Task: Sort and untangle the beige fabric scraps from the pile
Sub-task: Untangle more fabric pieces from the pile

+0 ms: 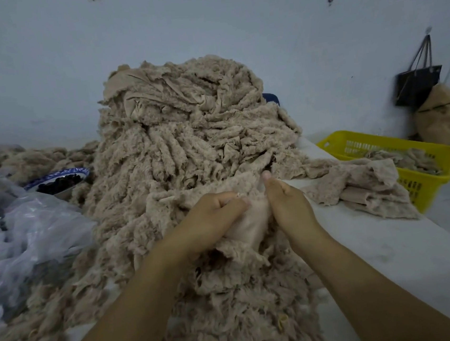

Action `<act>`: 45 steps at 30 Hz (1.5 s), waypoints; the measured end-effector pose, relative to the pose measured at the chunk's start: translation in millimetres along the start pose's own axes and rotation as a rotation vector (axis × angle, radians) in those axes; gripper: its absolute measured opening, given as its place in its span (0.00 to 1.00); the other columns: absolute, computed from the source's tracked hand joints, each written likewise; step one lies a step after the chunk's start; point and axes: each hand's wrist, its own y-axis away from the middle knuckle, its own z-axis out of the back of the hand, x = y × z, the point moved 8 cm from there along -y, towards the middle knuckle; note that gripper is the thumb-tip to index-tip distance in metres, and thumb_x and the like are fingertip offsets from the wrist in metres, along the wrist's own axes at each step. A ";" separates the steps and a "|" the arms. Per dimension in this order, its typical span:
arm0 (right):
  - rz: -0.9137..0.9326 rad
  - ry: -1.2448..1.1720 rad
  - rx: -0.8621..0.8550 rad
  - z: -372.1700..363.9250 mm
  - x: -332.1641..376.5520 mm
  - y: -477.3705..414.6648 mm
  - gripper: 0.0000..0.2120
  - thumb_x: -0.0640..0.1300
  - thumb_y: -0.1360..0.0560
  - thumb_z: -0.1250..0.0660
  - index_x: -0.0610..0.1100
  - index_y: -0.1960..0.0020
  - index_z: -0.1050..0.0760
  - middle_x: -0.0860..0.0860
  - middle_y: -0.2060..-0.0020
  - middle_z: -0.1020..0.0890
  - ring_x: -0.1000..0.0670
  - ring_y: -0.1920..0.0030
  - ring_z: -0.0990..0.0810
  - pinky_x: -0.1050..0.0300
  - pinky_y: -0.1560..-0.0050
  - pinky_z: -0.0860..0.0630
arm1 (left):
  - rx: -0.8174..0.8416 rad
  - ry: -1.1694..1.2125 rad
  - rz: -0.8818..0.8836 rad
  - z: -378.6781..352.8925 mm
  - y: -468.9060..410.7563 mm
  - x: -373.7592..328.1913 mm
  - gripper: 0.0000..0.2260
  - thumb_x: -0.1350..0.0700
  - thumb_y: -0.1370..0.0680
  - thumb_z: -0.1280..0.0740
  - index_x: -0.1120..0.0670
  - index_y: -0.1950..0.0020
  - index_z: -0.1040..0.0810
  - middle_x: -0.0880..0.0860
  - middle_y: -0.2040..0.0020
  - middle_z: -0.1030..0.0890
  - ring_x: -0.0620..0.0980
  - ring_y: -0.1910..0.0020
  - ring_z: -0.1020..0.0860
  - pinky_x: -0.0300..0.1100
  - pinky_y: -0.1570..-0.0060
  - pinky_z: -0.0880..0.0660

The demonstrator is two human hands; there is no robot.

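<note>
On the white table point(391, 250), left hand point(214, 212) and right hand point(287, 202) both pinch one beige scrap point(253, 224)

Both hands, left hand point(217, 212) and right hand point(287, 202), pinch one beige scrap point(248, 223) before the tall pile point(186, 124) on the tabletop point(391, 250).

Yellow basket point(424, 185) right; blue-rimmed bowl point(54, 176), clear plastic bag point(31, 230) left; black bag point(417, 84) on wall.
</note>
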 end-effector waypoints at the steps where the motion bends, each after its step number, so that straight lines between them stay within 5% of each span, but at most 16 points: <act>1: -0.047 -0.032 -0.002 1.1 -5.2 -3.4 0.20 0.65 0.21 0.42 0.54 0.60 0.20 0.57 0.67 0.19 0.51 0.60 0.23 0.49 0.53 0.24 | -0.011 0.026 0.006 1.2 -0.5 0.5 0.23 0.54 0.19 0.35 0.47 0.74 0.36 0.44 0.74 0.36 0.43 0.75 0.38 0.33 0.74 0.39; 4: -0.219 -0.207 -0.006 0.8 -12.2 -1.8 0.28 0.62 0.23 0.34 0.35 0.42 0.24 0.37 0.49 0.19 0.44 0.55 0.18 0.46 0.45 0.23 | -0.026 0.136 0.031 0.2 -1.0 3.4 0.22 0.54 0.20 0.34 0.47 0.74 0.32 0.46 0.72 0.32 0.44 0.73 0.34 0.35 0.72 0.36; 9: -0.321 -0.435 -0.053 17.1 -22.8 1.4 0.23 0.60 0.24 0.31 0.43 0.40 0.22 0.40 0.48 0.19 0.44 0.60 0.23 0.53 0.61 0.28 | -0.224 0.342 0.075 30.2 1.2 4.9 0.14 0.50 0.23 0.34 0.49 0.67 0.17 0.50 0.69 0.20 0.48 0.70 0.21 0.39 0.72 0.26; 10: -0.329 -0.422 -0.048 23.1 -24.1 1.9 0.33 0.59 0.24 0.32 0.36 0.35 0.41 0.53 0.40 0.33 0.44 0.63 0.23 0.54 0.62 0.30 | -0.325 0.376 0.062 44.6 1.2 6.0 0.14 0.50 0.22 0.34 0.48 0.67 0.17 0.49 0.70 0.19 0.46 0.71 0.21 0.37 0.74 0.26; 11: -0.246 -0.392 -0.101 30.8 -22.7 -2.9 0.17 0.59 0.24 0.32 0.51 0.55 0.37 0.54 0.62 0.34 0.46 0.65 0.25 0.53 0.63 0.31 | -0.419 0.366 0.063 56.0 1.6 7.1 0.15 0.49 0.22 0.34 0.48 0.67 0.17 0.50 0.69 0.19 0.46 0.71 0.21 0.36 0.74 0.27; 12: -0.207 -0.314 -0.093 30.6 -16.7 -0.8 0.14 0.59 0.23 0.32 0.48 0.57 0.25 0.46 0.65 0.25 0.50 0.67 0.27 0.53 0.63 0.30 | -0.479 0.329 0.072 62.0 0.8 10.6 0.15 0.48 0.22 0.34 0.49 0.66 0.18 0.51 0.68 0.19 0.47 0.71 0.21 0.36 0.74 0.27; 14: -0.057 -0.156 -0.001 14.2 -0.6 6.5 0.19 0.64 0.24 0.35 0.50 0.63 0.29 0.53 0.67 0.26 0.52 0.68 0.29 0.53 0.63 0.31 | -0.475 0.263 0.099 56.2 -3.8 15.8 0.16 0.46 0.20 0.35 0.56 0.59 0.17 0.55 0.64 0.18 0.51 0.67 0.21 0.40 0.68 0.26; 18: 0.056 -0.096 0.067 -10.6 9.9 17.7 0.42 0.81 0.36 0.51 0.56 0.37 0.22 0.57 0.38 0.21 0.53 0.36 0.25 0.48 0.33 0.30 | -0.446 0.335 0.118 46.9 -9.0 22.1 0.16 0.46 0.19 0.35 0.52 0.60 0.14 0.53 0.61 0.15 0.51 0.61 0.18 0.44 0.59 0.23; 21: 0.026 -0.106 0.168 -18.9 6.7 19.5 0.40 0.87 0.42 0.52 0.69 0.40 0.24 0.64 0.38 0.23 0.59 0.36 0.26 0.56 0.34 0.32 | -0.343 0.429 0.073 36.2 -10.1 16.7 0.13 0.47 0.19 0.35 0.53 0.53 0.15 0.55 0.55 0.13 0.50 0.55 0.14 0.40 0.59 0.19; 24: 0.079 -0.044 0.214 -25.5 11.4 20.2 0.29 0.80 0.33 0.45 0.63 0.46 0.21 0.65 0.48 0.18 0.62 0.44 0.21 0.64 0.46 0.28 | -0.214 0.329 0.056 20.4 -10.4 13.5 0.11 0.50 0.19 0.35 0.53 0.53 0.15 0.53 0.52 0.13 0.50 0.51 0.15 0.44 0.51 0.19; 28: 0.045 -0.155 0.070 -9.1 8.1 10.8 0.09 0.56 0.19 0.39 0.58 0.50 0.21 0.59 0.54 0.15 0.52 0.49 0.18 0.50 0.48 0.22 | -0.179 0.251 0.129 16.9 -9.1 16.0 0.10 0.46 0.29 0.31 0.53 0.61 0.23 0.54 0.61 0.23 0.52 0.58 0.24 0.49 0.52 0.28; 30: 0.029 -0.256 0.074 -7.4 7.5 9.3 0.12 0.51 0.18 0.39 0.57 0.56 0.21 0.50 0.56 0.17 0.44 0.51 0.19 0.38 0.43 0.24 | -0.144 0.256 0.164 11.6 -7.7 17.5 0.17 0.43 0.37 0.32 0.53 0.57 0.28 0.54 0.59 0.28 0.53 0.58 0.29 0.49 0.52 0.34; 35: -0.077 -0.500 0.088 -7.3 1.4 6.8 0.12 0.51 0.17 0.39 0.48 0.52 0.20 0.50 0.55 0.17 0.48 0.50 0.19 0.47 0.43 0.22 | -0.111 0.263 0.195 8.1 -9.2 23.8 0.13 0.45 0.33 0.32 0.53 0.65 0.31 0.55 0.64 0.29 0.54 0.62 0.29 0.46 0.56 0.30; 39: -0.116 -0.539 0.172 -18.8 -3.5 7.2 0.17 0.53 0.17 0.41 0.44 0.37 0.21 0.48 0.42 0.16 0.49 0.40 0.19 0.48 0.34 0.26 | -0.100 0.118 0.105 5.3 -11.6 22.9 0.11 0.36 0.24 0.32 0.42 0.55 0.21 0.34 0.61 0.17 0.30 0.61 0.20 0.26 0.63 0.27; 43: -0.133 -0.609 0.155 -20.5 -1.9 5.7 0.13 0.47 0.18 0.40 0.43 0.46 0.18 0.48 0.50 0.13 0.51 0.46 0.16 0.52 0.42 0.22 | -0.215 0.202 0.092 12.6 -11.0 24.1 0.19 0.43 0.20 0.35 0.60 0.51 0.20 0.58 0.56 0.16 0.51 0.57 0.20 0.43 0.57 0.27; 45: -0.161 -0.616 0.108 -14.5 -8.0 1.7 0.13 0.46 0.19 0.40 0.40 0.50 0.20 0.48 0.54 0.14 0.48 0.50 0.16 0.51 0.45 0.23 | -0.291 0.305 0.085 21.2 -11.0 25.5 0.16 0.44 0.20 0.35 0.56 0.57 0.23 0.54 0.62 0.20 0.50 0.62 0.23 0.44 0.62 0.29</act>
